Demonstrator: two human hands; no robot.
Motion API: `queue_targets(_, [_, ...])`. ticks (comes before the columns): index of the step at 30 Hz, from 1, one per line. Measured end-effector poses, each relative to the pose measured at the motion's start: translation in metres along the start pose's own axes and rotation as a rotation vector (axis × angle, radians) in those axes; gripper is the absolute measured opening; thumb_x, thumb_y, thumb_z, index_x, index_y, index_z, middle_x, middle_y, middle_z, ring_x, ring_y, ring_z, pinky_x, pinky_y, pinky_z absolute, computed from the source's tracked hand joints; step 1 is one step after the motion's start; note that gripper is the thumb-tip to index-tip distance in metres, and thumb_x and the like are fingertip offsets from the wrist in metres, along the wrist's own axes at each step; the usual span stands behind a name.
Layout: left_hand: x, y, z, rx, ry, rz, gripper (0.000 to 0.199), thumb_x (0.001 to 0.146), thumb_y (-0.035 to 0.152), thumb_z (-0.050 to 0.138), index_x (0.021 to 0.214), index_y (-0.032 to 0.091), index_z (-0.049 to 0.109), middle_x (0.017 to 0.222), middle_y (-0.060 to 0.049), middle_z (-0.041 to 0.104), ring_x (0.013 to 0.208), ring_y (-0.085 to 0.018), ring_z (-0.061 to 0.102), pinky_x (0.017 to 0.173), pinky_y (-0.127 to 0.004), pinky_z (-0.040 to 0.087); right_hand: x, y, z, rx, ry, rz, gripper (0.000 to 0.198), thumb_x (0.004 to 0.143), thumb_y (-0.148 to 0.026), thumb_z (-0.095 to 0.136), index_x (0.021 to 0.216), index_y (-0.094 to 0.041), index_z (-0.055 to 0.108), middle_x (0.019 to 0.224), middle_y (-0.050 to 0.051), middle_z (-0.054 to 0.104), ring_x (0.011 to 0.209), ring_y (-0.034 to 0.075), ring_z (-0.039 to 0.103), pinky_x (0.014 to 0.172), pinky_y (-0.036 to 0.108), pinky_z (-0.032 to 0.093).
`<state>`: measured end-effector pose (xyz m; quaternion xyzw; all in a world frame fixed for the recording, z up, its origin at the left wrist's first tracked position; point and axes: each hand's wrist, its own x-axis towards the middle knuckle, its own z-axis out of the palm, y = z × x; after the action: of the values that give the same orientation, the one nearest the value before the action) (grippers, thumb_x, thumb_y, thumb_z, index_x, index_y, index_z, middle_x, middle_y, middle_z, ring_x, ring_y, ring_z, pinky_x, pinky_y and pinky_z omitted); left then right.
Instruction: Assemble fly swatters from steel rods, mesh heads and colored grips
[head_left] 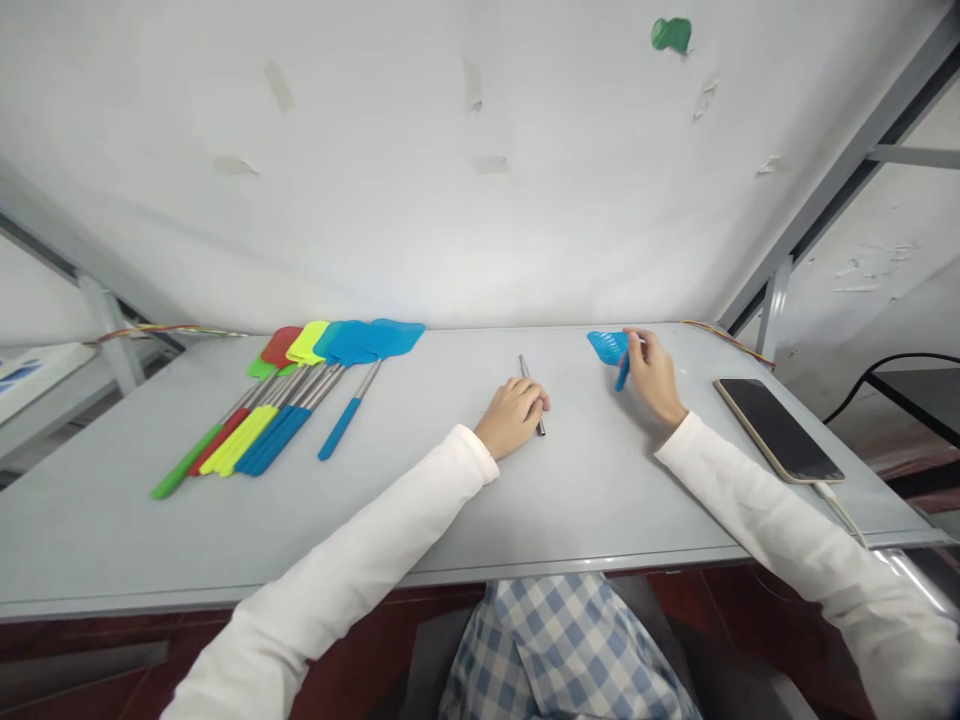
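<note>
My left hand [514, 415] lies on the table with its fingers curled over a thin metal rod [523, 366]. Both ends of the rod stick out from under the fingers. Further right, my right hand [654, 375] is closed in a pinch on a short blue handle [622, 374], which points down toward the tabletop. Right by those fingers is a blue mesh fly swatter head [606, 346]; whether it joins the handle is hidden. To the left lie several fly swatters [281, 410] with green, red, yellow and blue heads, metal shafts and coloured grips.
A grey table [420, 520] stands against a white wall [450, 230] with tape scraps. At the right lies a phone [780, 428] with a white cable [844, 515]. Metal frame posts [776, 310] rise at both sides, and thin wires run along the back edge.
</note>
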<state>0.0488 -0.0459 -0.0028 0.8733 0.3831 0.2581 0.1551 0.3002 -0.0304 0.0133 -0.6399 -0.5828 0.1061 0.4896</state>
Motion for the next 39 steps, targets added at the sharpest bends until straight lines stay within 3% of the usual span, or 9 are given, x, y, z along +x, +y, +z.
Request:
queue_targets(5, [0.004,-0.009,-0.015,0.230,-0.002,0.030,0.024,0.090,0.018,0.040,0.085,0.020,0.063,0.089,-0.007,0.066,0.093,-0.022,0.054,0.085,-0.037,0.041,0.004,0.023,-0.021,-0.440,-0.272,-0.072,0.037,0.090,-0.041,0.042,0.114,-0.017,0.058,0.063,0.004,0.063,0.064,0.023,0.059,0.070,0.033,0.041])
queue_targets(10, [0.011,-0.037,-0.038,0.244,-0.070,0.088,0.023,0.086,0.017,0.043,0.085,0.022,0.065,0.081,-0.005,0.066,0.086,-0.021,0.055,0.082,-0.035,0.041,0.002,0.030,-0.022,-0.828,-0.294,-0.119,0.039,0.090,-0.032,0.045,0.122,-0.011,0.054,0.083,0.013,0.068,0.085,0.030,0.062,0.079,0.039,0.040])
queue_targets(14, [0.009,-0.061,-0.050,0.191,-0.039,0.026,0.026,0.086,0.022,0.042,0.086,0.022,0.068,0.077,-0.004,0.062,0.078,-0.018,0.055,0.081,-0.032,0.044,-0.001,0.027,-0.022,-0.946,-0.310,-0.133,0.040,0.091,-0.031,0.046,0.121,-0.007,0.055,0.108,0.023,0.061,0.103,0.035,0.055,0.080,0.041,0.042])
queue_targets(19, [0.009,-0.075,-0.054,0.180,0.059,0.039,0.027,0.088,0.023,0.040,0.083,0.021,0.066,0.097,-0.007,0.063,0.093,-0.020,0.057,0.090,-0.035,0.042,-0.005,0.023,-0.021,-0.936,-0.285,-0.163,0.037,0.092,-0.027,0.044,0.121,-0.008,0.056,0.116,0.024,0.055,0.105,0.034,0.052,0.083,0.044,0.043])
queue_targets(21, [0.010,-0.079,-0.057,0.257,0.178,-0.080,0.026,0.088,0.021,0.040,0.087,0.021,0.066,0.104,-0.009,0.062,0.100,-0.023,0.057,0.093,-0.039,0.041,-0.007,0.022,-0.020,-0.933,-0.275,-0.169,0.039,0.091,-0.026,0.043,0.123,-0.007,0.055,0.117,0.024,0.053,0.105,0.035,0.052,0.082,0.044,0.044])
queue_targets(25, [0.004,-0.095,-0.067,0.477,0.452,-0.510,0.029,0.083,0.015,0.043,0.105,0.015,0.061,0.125,-0.021,0.053,0.118,-0.034,0.049,0.097,-0.050,0.035,-0.009,0.023,-0.018,-0.910,-0.257,-0.169,0.040,0.089,-0.016,0.039,0.125,-0.006,0.053,0.114,0.024,0.053,0.099,0.032,0.055,0.079,0.042,0.045])
queue_targets(30, [-0.013,-0.117,-0.076,0.582,0.497,-0.989,0.049,0.084,0.020,0.046,0.127,-0.002,0.045,0.138,-0.034,0.042,0.128,-0.043,0.040,0.101,-0.057,0.030,-0.012,0.023,-0.017,-0.892,-0.269,-0.157,0.043,0.085,-0.006,0.034,0.124,-0.004,0.053,0.108,0.023,0.054,0.087,0.028,0.057,0.074,0.039,0.044])
queue_targets(33, [-0.016,-0.123,-0.077,0.623,0.451,-1.071,0.047,0.087,0.022,0.044,0.127,-0.002,0.045,0.135,-0.031,0.048,0.126,-0.040,0.044,0.101,-0.054,0.034,-0.015,0.020,-0.019,-0.947,-0.239,-0.140,0.041,0.087,-0.007,0.033,0.122,-0.005,0.054,0.107,0.022,0.054,0.088,0.028,0.058,0.074,0.038,0.042])
queue_targets(39, [-0.011,-0.118,-0.078,0.643,0.320,-1.020,0.036,0.089,0.014,0.038,0.120,0.000,0.051,0.124,-0.030,0.057,0.121,-0.037,0.052,0.095,-0.049,0.042,-0.015,0.015,-0.018,-0.935,-0.109,-0.170,0.034,0.090,-0.022,0.041,0.116,-0.007,0.057,0.107,0.022,0.055,0.094,0.032,0.054,0.075,0.040,0.040])
